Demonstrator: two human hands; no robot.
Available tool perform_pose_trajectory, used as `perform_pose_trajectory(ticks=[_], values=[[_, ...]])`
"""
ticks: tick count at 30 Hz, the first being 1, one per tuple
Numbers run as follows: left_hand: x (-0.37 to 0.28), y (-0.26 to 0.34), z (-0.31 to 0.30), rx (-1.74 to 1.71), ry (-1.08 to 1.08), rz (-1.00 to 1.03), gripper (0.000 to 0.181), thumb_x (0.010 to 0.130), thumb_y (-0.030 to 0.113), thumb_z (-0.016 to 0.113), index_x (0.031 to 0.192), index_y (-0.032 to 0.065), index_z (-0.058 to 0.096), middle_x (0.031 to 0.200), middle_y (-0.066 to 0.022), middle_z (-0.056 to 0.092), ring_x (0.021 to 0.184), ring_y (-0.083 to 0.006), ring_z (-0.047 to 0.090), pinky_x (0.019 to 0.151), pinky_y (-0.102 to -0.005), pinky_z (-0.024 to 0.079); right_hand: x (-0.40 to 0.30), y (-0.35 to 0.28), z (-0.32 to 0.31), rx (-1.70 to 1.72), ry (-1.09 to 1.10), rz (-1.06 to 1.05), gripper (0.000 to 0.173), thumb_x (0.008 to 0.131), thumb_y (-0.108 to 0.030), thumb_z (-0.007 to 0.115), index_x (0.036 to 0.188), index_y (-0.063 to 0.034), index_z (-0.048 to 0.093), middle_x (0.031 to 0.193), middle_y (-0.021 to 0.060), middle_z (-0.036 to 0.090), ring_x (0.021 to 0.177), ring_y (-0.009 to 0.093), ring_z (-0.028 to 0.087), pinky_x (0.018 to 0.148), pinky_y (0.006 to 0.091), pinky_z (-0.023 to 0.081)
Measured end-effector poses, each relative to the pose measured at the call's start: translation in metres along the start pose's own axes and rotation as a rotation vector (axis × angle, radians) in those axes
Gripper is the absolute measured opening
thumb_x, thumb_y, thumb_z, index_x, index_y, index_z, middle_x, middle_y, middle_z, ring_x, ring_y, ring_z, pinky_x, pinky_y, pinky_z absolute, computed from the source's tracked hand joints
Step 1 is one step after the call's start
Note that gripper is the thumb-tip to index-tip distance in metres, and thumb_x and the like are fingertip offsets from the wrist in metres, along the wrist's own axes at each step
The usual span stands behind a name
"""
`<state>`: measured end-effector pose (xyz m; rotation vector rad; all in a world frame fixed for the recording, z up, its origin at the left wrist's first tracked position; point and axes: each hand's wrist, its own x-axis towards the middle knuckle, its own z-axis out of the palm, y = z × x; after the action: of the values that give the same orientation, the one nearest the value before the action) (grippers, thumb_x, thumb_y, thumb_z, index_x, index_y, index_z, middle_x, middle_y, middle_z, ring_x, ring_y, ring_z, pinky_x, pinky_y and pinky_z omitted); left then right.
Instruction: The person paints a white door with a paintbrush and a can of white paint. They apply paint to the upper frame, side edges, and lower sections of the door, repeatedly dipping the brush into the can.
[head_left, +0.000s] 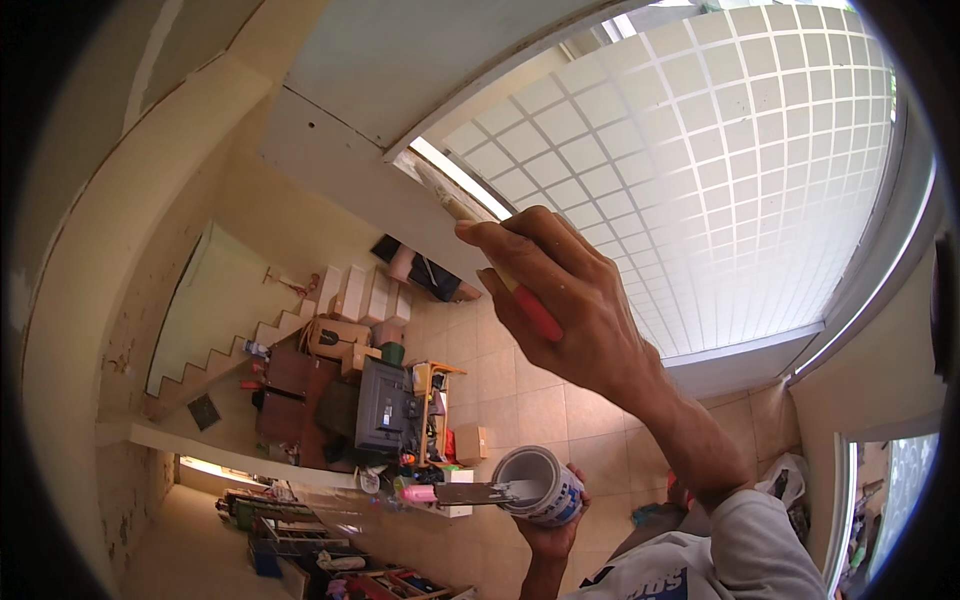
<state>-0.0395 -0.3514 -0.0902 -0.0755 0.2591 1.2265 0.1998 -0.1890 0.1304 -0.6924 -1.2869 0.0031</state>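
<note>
My right hand (559, 292) is raised and grips a slim tool with a red-ended handle (538, 313), probably a paintbrush. Its pale working end (448, 201) is at the rough lower edge of the wall beam (337, 142), beside the gridded window; the fingers partly hide it. Lower down, my left hand (553, 534) holds an open paint can (564, 496) from below and the side. A flat paint-smeared blade (472, 493) with a pink handle (418, 493) lies across the can's rim, its whitened end inside the mouth.
Large gridded translucent panes (720, 165) fill the upper right. Far below are a tiled floor (525, 382), a staircase (356, 296), a television (382, 405) seen from behind, and cardboard boxes (471, 442). Cluttered items (300, 536) line the lower left. A white plastic bag (784, 476) lies at right.
</note>
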Motion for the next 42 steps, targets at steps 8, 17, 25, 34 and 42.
perform_pose_trajectory(ticks=[8,17,25,34,42], values=[[0.001,-0.001,-0.003,0.006,0.033,0.000,0.080,0.078,0.055,0.074,0.140,0.0124,0.046,0.140,-0.0239,0.040,0.135,-0.0403,0.033,0.101,-0.0574,0.041,-0.020,0.023,-0.011,0.067,-0.088,0.093,0.037,0.083,0.001,0.068,0.119,-0.0059,0.063,0.095,0.0100,0.060,0.082,0.027,0.063,0.067,0.0383,0.052],[0.001,-0.003,-0.001,0.014,0.021,0.000,0.079,0.079,0.056,0.072,0.140,0.0122,0.046,0.139,-0.0248,0.040,0.133,-0.0402,0.034,0.100,-0.0574,0.041,-0.022,0.018,-0.034,0.119,-0.136,0.124,0.037,0.084,0.003,0.065,0.120,-0.0046,0.065,0.094,0.0119,0.062,0.081,0.024,0.063,0.069,0.0379,0.052],[0.002,-0.002,-0.005,0.029,0.018,-0.004,0.076,0.078,0.052,0.074,0.139,0.0147,0.049,0.141,-0.0223,0.041,0.136,-0.0384,0.033,0.101,-0.0573,0.041,-0.033,0.032,-0.023,0.100,-0.183,0.173,0.038,0.084,0.004,0.064,0.121,-0.0039,0.066,0.097,0.0127,0.063,0.082,0.025,0.065,0.071,0.0378,0.053],[0.000,-0.003,-0.007,0.017,0.037,0.016,0.075,0.078,0.051,0.075,0.139,0.0166,0.049,0.142,-0.0199,0.042,0.137,-0.0371,0.032,0.101,-0.0580,0.041,-0.058,0.036,-0.052,0.084,-0.271,0.294,0.040,0.084,0.005,0.064,0.123,-0.0056,0.065,0.097,0.0125,0.063,0.085,0.026,0.065,0.072,0.0373,0.053],[0.003,-0.006,-0.001,0.001,0.040,0.001,0.075,0.077,0.050,0.076,0.138,0.0155,0.050,0.141,-0.0203,0.043,0.136,-0.0373,0.033,0.102,-0.0571,0.040,-0.059,0.043,-0.035,0.066,-0.275,0.173,0.044,0.085,0.004,0.066,0.127,-0.0091,0.065,0.106,0.0131,0.063,0.088,0.026,0.066,0.075,0.0387,0.056]])
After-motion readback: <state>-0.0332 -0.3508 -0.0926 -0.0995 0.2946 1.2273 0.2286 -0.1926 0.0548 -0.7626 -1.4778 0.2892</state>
